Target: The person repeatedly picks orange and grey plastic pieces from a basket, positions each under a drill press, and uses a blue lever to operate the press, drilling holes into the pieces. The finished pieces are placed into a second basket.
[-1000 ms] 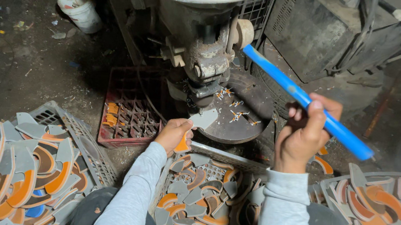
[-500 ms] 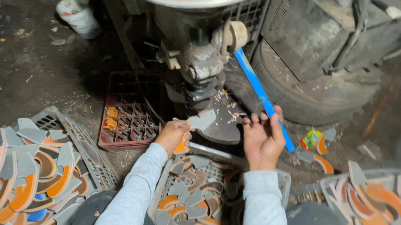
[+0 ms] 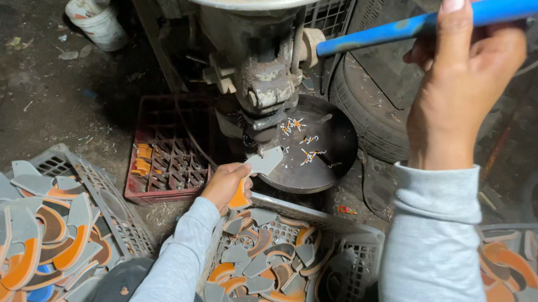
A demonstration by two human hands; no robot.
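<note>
Blue lever sits gripped in the raised right hand, while the left hand pinches a grey-and-orange piece at the near rim of the press's round plate. A grey crate of similar pieces lies on the floor just below.

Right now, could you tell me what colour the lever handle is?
Blue lever handle, gripped by the right hand; head view.
</note>
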